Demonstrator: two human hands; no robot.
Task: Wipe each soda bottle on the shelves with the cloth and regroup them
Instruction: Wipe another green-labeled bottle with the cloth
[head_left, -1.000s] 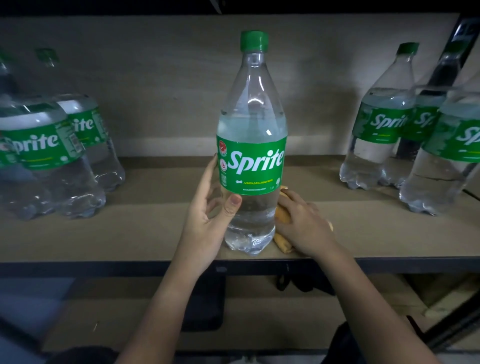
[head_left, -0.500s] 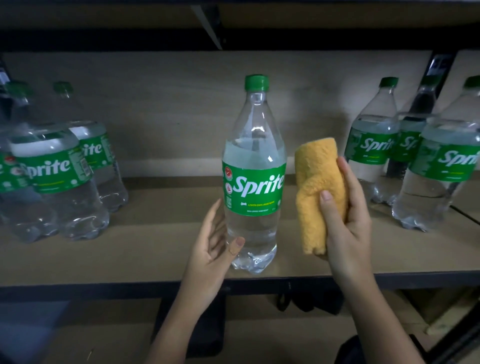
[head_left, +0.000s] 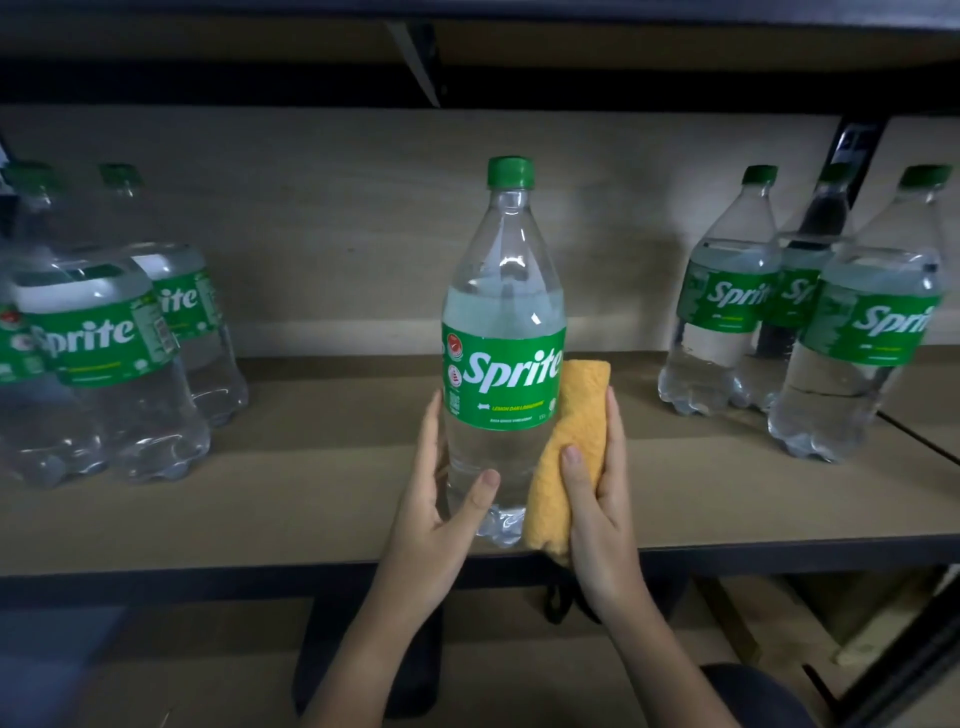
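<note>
Hands, 2, both at the centre bottle. Our left hand (head_left: 441, 499) wraps the lower body of the centre Sprite bottle (head_left: 503, 332): fingers curl behind its left side, thumb lies across the clear front below the label. Our right hand (head_left: 597, 499) grips the yellow cloth (head_left: 571, 441), thumb over its front and fingers round the far side; the rolled cloth presses against the bottle's right flank from label height down to the base.

Centre bottle: 1, upright, green cap, standing near the front edge of the wooden shelf (head_left: 311, 493), apart from both groups.

Left group (head_left: 104, 364): we count 3 bottles for certain, blurred; the leftmost is cut off by the frame edge, and more may stand behind.

Right group (head_left: 810, 322): 3 bottles, upright, green caps, close together; the middle one is partly hidden by its neighbours and the rightmost label is cut by the frame edge.

Cloth: 1. Its lower end is covered by our right palm.

Below the shelf: dark shapes we cannot make out.
</note>
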